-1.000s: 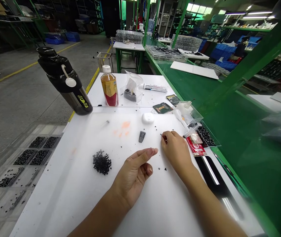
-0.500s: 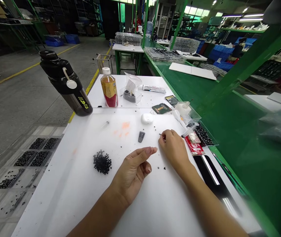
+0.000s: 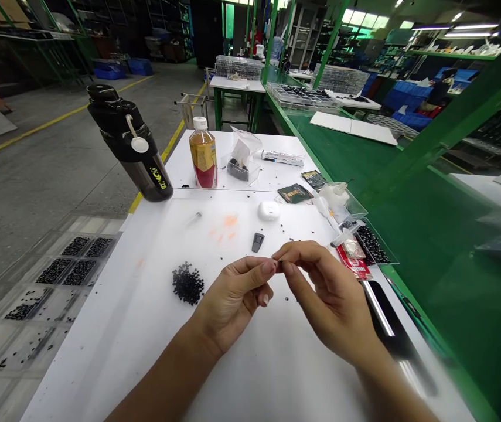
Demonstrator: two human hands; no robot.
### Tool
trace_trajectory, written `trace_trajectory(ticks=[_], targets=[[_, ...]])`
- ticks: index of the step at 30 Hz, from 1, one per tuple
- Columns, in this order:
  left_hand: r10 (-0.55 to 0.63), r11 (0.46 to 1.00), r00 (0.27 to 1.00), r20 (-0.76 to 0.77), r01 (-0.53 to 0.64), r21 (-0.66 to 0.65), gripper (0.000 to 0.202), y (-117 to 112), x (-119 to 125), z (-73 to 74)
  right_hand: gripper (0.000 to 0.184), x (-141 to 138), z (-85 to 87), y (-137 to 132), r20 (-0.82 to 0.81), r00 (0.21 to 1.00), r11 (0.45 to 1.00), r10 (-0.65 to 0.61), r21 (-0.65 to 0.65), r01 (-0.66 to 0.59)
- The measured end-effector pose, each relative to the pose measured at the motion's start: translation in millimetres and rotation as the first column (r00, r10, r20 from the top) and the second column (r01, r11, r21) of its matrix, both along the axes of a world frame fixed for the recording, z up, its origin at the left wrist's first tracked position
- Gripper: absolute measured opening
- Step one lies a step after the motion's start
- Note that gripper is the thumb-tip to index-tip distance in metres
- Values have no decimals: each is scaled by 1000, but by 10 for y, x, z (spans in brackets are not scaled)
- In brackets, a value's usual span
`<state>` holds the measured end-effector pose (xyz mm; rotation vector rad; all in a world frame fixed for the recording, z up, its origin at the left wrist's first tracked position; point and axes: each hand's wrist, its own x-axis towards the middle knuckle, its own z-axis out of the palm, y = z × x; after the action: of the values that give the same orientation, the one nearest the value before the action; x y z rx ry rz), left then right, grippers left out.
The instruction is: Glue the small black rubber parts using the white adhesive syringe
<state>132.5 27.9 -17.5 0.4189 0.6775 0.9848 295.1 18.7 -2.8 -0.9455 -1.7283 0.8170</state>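
Okay so your two hands are up off the bench, with your left hand [image 3: 232, 299] and right hand [image 3: 331, 302] meeting in the middle, and the fingertips [image 3: 269, 267] of both come together right at the tips. Both grips are mostly closed into a pinch, thumb against finger, but if there's something in there it's too tiny to make out, so I can't tell whether you've actually got hold of anything. The white bench [image 3: 83, 363] has a loose pile of black pellets [image 3: 187, 283] just left of your left hand, and a few stray black bits [image 3: 287, 298] sit below your right hand. A small dark grey clip [image 3: 258, 242] lies just above your fingers, with a white earbud case [image 3: 268, 210] past that. Off to the right there's a clear plastic tray of black pieces [image 3: 371, 245] beside a red packet [image 3: 353, 262]. Further back you've got a tea bottle [image 3: 203, 161], a black water bottle [image 3: 129, 140] and a clear zip bag [image 3: 244, 155], which are all well away from your hands.
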Motion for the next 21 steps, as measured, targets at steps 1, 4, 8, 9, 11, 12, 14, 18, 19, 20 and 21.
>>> trace_trajectory(ticks=[1,4,8,9,11,12,14,18,19,20,21], targets=[[8,1000,1000,-8,-8,3,20,1,-2,1,14,-8,-19,10,8,1000,1000,-1,21,0],[15,1000,1000,-25,-15,2,22,5,-5,8,18,-14,-44,32,41,999,996,-11,94,7],[16,1000,998,-59,-15,23,23,9,-9,12,24,-22,-34,26,120,992,977,-45,212,18],[16,1000,998,-65,-14,26,23,11,-10,12,24,-24,-30,24,142,988,971,-53,239,18],[14,1000,997,-70,-12,27,24,14,-11,9,25,-26,-22,24,175,982,963,-70,269,21],[14,1000,997,-71,-12,27,24,16,-11,6,24,-25,-18,27,184,980,961,-75,274,22],[17,1000,997,-79,-15,25,24,16,-11,1,24,-15,-9,37,207,975,961,-75,277,15],[16,999,996,-91,-14,29,22,12,-5,-9,24,14,6,47,251,965,955,-69,296,-9],[15,999,996,-90,-13,31,21,11,-4,-10,24,19,9,46,254,965,955,-68,296,-10],[15,999,996,-91,-12,34,21,11,-3,-11,24,23,11,43,253,965,956,-67,292,-10],[15,999,996,-92,-11,37,21,11,-3,-10,24,25,13,40,249,966,958,-65,286,-9]])
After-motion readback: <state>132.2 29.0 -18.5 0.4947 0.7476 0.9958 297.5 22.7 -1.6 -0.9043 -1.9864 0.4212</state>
